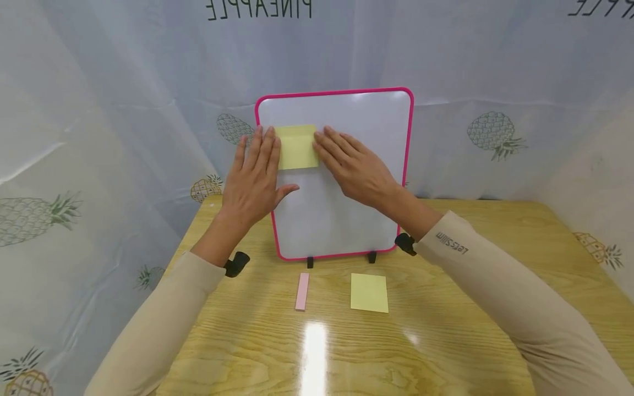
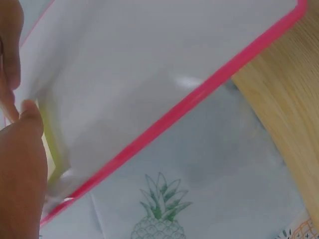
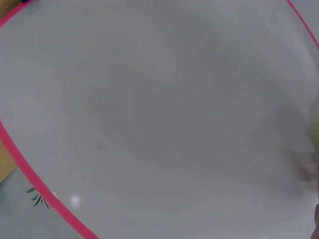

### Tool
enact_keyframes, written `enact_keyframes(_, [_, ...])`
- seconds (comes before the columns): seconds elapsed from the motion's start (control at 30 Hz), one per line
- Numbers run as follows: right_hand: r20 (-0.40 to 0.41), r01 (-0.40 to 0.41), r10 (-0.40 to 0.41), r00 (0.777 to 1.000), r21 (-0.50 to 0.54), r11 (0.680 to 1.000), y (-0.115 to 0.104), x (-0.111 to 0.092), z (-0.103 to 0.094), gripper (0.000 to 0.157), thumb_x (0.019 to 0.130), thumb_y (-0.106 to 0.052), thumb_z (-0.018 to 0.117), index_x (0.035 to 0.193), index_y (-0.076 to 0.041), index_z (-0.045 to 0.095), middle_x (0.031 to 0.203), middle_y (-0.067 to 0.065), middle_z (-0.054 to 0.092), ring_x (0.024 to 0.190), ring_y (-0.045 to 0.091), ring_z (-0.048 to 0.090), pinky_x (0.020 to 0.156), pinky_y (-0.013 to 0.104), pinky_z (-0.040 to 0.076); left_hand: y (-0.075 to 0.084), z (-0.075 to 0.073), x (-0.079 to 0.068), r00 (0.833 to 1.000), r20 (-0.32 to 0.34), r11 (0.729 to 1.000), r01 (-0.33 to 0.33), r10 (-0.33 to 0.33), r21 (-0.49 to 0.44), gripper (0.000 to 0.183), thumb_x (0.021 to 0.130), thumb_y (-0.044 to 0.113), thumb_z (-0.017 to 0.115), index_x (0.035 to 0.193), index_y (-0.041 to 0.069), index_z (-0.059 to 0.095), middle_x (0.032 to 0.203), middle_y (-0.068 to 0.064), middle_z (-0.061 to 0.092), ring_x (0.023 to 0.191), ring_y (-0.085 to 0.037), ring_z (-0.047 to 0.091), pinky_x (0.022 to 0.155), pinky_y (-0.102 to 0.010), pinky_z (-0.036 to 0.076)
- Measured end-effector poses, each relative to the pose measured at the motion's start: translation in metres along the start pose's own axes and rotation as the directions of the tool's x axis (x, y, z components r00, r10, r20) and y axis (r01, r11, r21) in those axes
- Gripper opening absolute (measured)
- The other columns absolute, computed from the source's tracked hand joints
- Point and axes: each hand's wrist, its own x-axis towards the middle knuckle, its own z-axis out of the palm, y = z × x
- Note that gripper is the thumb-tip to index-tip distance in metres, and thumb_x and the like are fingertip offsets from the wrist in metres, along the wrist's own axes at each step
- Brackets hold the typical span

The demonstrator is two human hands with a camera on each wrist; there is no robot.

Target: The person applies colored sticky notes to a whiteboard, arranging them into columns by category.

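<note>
A yellow sticky note (image 1: pixel 298 147) lies against the upper left of a whiteboard (image 1: pixel 337 214) with a pink frame. My left hand (image 1: pixel 253 179) is flat with straight fingers along the note's left edge, its thumb pointing right below the note. From the other side, the straight fingertips of my right hand (image 1: pixel 354 165) touch the note's right edge. In the left wrist view, part of the note (image 2: pixel 51 144) shows beside my left hand (image 2: pixel 22 164). Only a sliver of the note (image 3: pixel 315 130) appears at the right edge of the right wrist view.
The whiteboard stands on small black feet (image 1: pixel 372 257) on a wooden table (image 1: pixel 446 341). In front of it lie a second yellow sticky note (image 1: pixel 369 292) and a narrow pink strip (image 1: pixel 301 292). Behind hangs a pineapple-print curtain (image 1: pixel 436 60).
</note>
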Motion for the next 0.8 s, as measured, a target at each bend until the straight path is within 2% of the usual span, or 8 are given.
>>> enact_keyframes(0.17, [-0.104,-0.015,0.028,0.994,0.125,0.992,-0.011,-0.011,0.0,0.05,0.097,-0.013,0.054,0.143,0.001,0.041,0.146,0.017,0.04,0.138,0.03,0.031,0.112,0.039,0.025,0.015,-0.005,-0.006,0.997,-0.077,0.999,-0.01,0.008,-0.037,0.086,0.088,0.054,0.06,0.144,-0.006,0.035,0.151,-0.024,0.027,0.138,-0.047,0.02,0.111,-0.052,0.021])
enact_keyframes(0.3, [-0.134,-0.004,0.032,0.99,0.208,0.978,-0.022,-0.026,-0.001,0.048,0.093,-0.012,0.061,0.137,0.001,0.047,0.14,0.018,0.048,0.132,0.032,0.041,0.106,0.043,0.037,0.03,-0.006,-0.016,0.99,-0.134,0.996,-0.049,0.039,-0.074,0.081,0.087,0.048,0.064,0.142,-0.005,0.039,0.147,-0.023,0.035,0.136,-0.041,0.029,0.108,-0.05,0.029])
enact_keyframes(0.37, [-0.131,0.005,0.026,0.991,0.23,0.973,-0.028,-0.034,-0.002,0.049,0.092,-0.011,0.063,0.136,0.001,0.049,0.138,0.019,0.05,0.129,0.032,0.045,0.103,0.043,0.04,0.038,-0.007,-0.023,0.988,-0.146,0.992,-0.069,0.053,-0.109,0.08,0.086,0.046,0.066,0.142,-0.005,0.04,0.146,-0.023,0.037,0.136,-0.039,0.03,0.108,-0.049,0.03])
enact_keyframes(0.57, [-0.116,0.019,0.011,0.993,0.261,0.965,-0.039,-0.063,-0.001,0.05,0.089,-0.012,0.067,0.134,0.002,0.05,0.134,0.02,0.053,0.123,0.034,0.051,0.097,0.044,0.046,0.06,-0.01,-0.042,0.99,-0.124,0.963,-0.092,0.062,-0.252,0.077,0.086,0.04,0.068,0.143,-0.004,0.038,0.147,-0.021,0.037,0.138,-0.037,0.029,0.11,-0.048,0.028])
enact_keyframes(0.8, [-0.059,-0.034,0.054,0.997,0.308,0.951,-0.047,-0.091,0.0,0.048,0.089,-0.015,0.068,0.131,0.001,0.054,0.128,0.019,0.057,0.117,0.033,0.054,0.093,0.044,0.048,0.082,-0.009,-0.061,0.989,-0.107,0.917,-0.139,0.107,-0.374,0.072,0.089,0.04,0.063,0.143,-0.001,0.039,0.146,-0.019,0.039,0.136,-0.038,0.032,0.108,-0.05,0.03])
